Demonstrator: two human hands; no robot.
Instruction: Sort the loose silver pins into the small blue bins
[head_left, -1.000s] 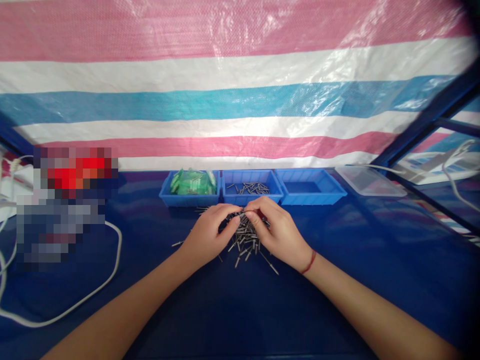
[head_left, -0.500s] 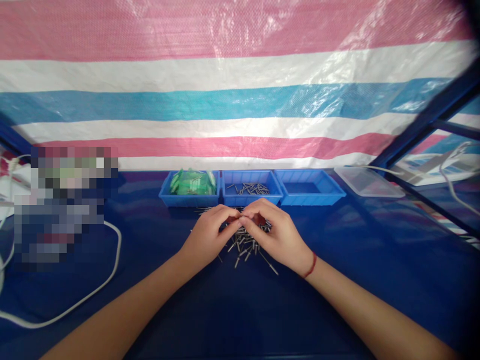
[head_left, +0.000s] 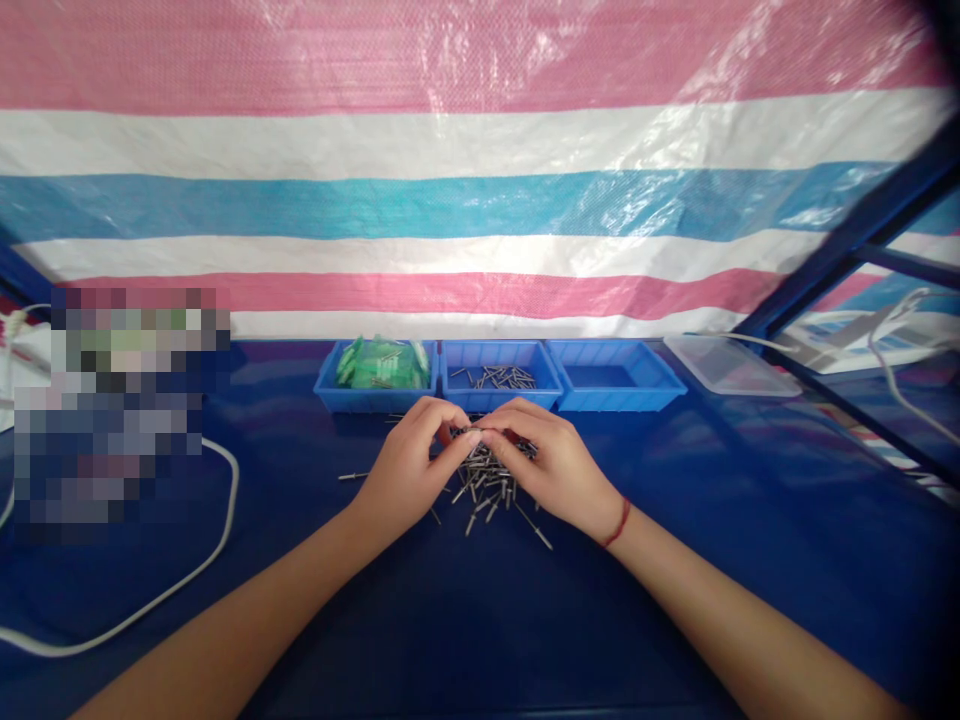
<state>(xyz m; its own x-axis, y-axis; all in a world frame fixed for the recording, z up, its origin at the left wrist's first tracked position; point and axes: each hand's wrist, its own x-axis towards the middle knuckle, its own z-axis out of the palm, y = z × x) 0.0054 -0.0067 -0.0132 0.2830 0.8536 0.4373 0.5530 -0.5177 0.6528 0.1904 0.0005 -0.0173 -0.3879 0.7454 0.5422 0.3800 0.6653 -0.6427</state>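
My left hand (head_left: 411, 462) and my right hand (head_left: 553, 462) meet at the fingertips over a loose pile of blind rivets (head_left: 487, 482) on the blue tabletop. Thumb and index finger are pinched on each hand. A thin sliver of metal, which looks like a blind rivet, shows between the two pinches; fingers cover most of it. One rivet (head_left: 534, 526) lies at the pile's near right edge. Another single rivet (head_left: 353, 476) rests left of my left hand. Part of the pile is hidden behind both hands.
Three blue bins stand in a row behind the pile: the left bin (head_left: 375, 401) holds green plastic packets (head_left: 382, 362), the middle bin (head_left: 465, 400) several rivets. Right of the third bin (head_left: 622, 398) lies a clear lid (head_left: 731, 366). A white cable (head_left: 234, 490) loops at left.
My left hand has shifted slightly left, and the fingertips have parted a little, showing more of the pile. The single rivet left of my left hand now shows clearly.
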